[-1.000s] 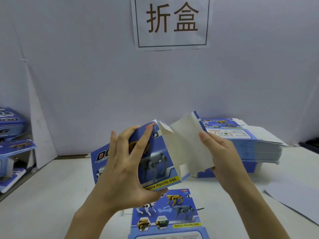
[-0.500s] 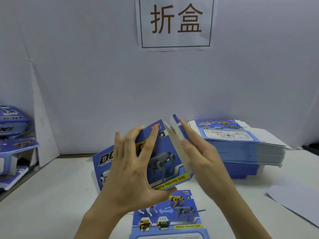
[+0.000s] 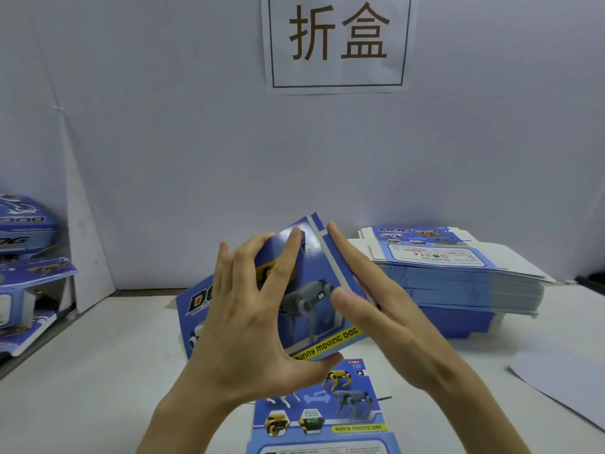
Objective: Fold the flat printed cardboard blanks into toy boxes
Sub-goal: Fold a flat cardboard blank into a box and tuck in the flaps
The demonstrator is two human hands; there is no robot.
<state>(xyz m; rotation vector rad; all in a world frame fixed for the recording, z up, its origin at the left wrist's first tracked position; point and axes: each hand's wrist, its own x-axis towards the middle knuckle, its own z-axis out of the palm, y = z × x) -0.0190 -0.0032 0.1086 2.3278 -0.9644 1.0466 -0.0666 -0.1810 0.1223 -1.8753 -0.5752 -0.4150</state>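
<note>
At centre frame above the tabletop (image 3: 98, 371), the left hand (image 3: 248, 326) pinched the half-folded toy box (image 3: 311, 303) in a spread grip, thumb under its lower edge, while the right hand (image 3: 383, 319) pressed flat-fingered against its side; an uneven push could have creased it off-score or slipped it loose.

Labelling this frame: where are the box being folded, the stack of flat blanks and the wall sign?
Box being folded (image 3: 307, 298), head view, grey dog panel.
Stack of flat blanks (image 3: 458, 286), head view, layered front edge.
Wall sign (image 3: 337, 40), head view, gap between characters.
</note>
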